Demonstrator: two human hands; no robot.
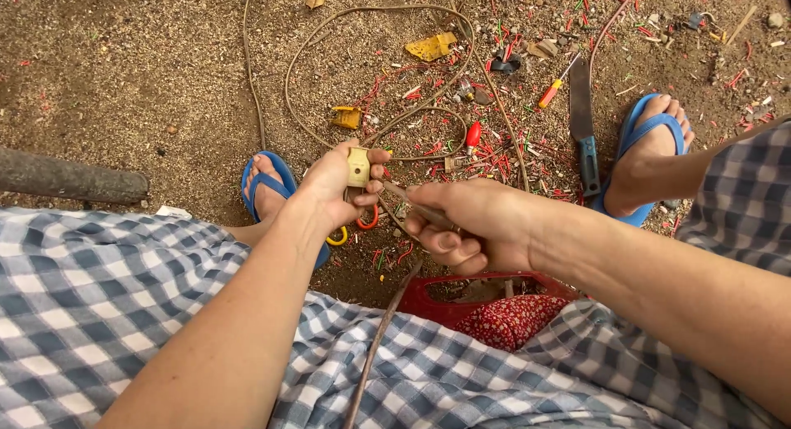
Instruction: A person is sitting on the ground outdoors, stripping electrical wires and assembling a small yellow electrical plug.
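My left hand (334, 182) grips a small cream plastic plug body (358, 166) between thumb and fingers. Orange and yellow wire loops (367, 222) hang below it. My right hand (474, 223) is closed around a thin metal tool (412, 203) whose tip points left into the plug. Both hands are held over my lap, above the gravel ground, almost touching each other.
My feet in blue flip-flops (268, 182) (647, 149) rest on gravel. Between them lie a long brown cable (371, 75), red wire scraps (494, 149), a blue-handled knife (583, 128), an orange screwdriver (550, 89), and yellow plastic pieces (432, 46). A red basket (486, 297) sits by my knees.
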